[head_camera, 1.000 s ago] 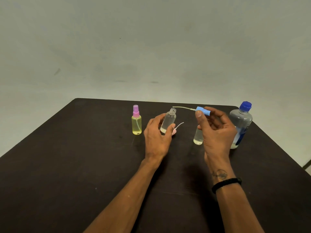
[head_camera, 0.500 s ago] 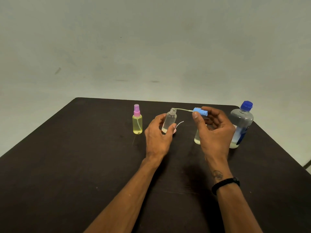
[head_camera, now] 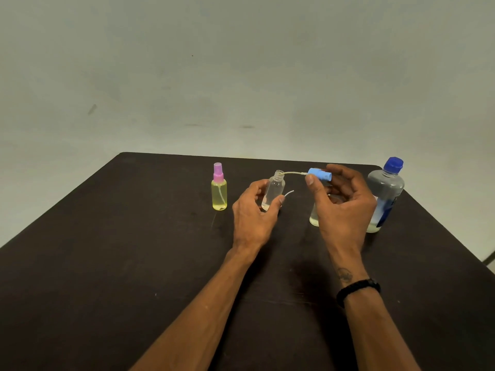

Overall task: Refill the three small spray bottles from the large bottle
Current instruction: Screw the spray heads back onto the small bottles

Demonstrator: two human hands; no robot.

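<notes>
The step in hand looks like taking the sprayer tops off the small bottles before any pouring, though the top may be going back in; one picture cannot tell which. The left hand [head_camera: 254, 210] curls its fingers and thumb round the clear small bottle [head_camera: 273, 190], which stands tipped a little on the dark counter [head_camera: 107, 263] with only a bit of liquid at the bottom. The right hand [head_camera: 342, 202] pinches the blue sprayer top [head_camera: 320, 174] between thumb and fingers, held sideways, and its thin tube [head_camera: 293, 173] bends over so its end sits at the bottle's open mouth. If the top is coming out, the next move calls for lifting the tube clear and laying the top down. The large bottle [head_camera: 385, 194] with the blue cap stands shut at the far right, so it must be opened before pouring. A second clear bottle [head_camera: 314, 216] stands mostly hidden behind the right hand. The yellow bottle [head_camera: 219, 192] with the pink top stands alone to the left, well apart. Both forearms reach forward over the counter, wrists low.
</notes>
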